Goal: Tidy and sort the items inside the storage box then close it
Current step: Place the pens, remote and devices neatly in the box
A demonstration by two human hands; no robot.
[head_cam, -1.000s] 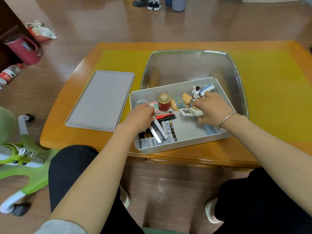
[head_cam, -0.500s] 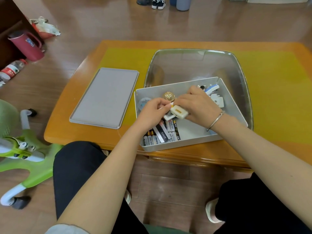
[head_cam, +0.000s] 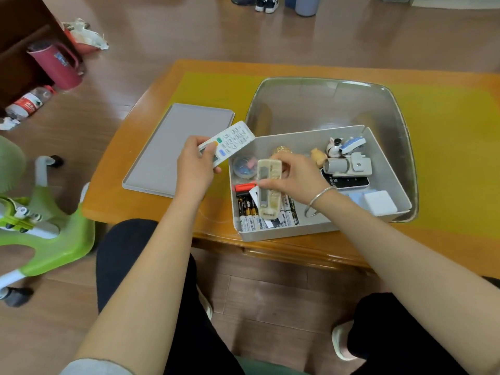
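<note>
The grey storage box (head_cam: 384,147) sits open near the table's front edge. My left hand (head_cam: 193,169) grips a white remote control (head_cam: 232,139) just left of the box, above its grey lid (head_cam: 173,147). My right hand (head_cam: 295,175) holds a yellowed clear remote cover (head_cam: 267,190) over the box's left part. Below it lie several batteries (head_cam: 249,212) and a red marker (head_cam: 244,187). A clear round case of clips (head_cam: 244,166), small figurines (head_cam: 335,147), a grey gadget (head_cam: 349,165), a black device (head_cam: 351,182) and white blocks (head_cam: 378,203) also lie inside.
A large metal tray (head_cam: 324,104) lies under and behind the box on the yellow mat (head_cam: 446,158). On the floor to the left stand a green and white child's seat (head_cam: 40,226), a red jug (head_cam: 58,63) and a water bottle (head_cam: 27,102). Shoes (head_cam: 266,2) stand far back.
Both hands met over the box middle, then parted: my left hand pulled the white remote out to the left, and my right hand kept the clear cover. The view also shifted.
</note>
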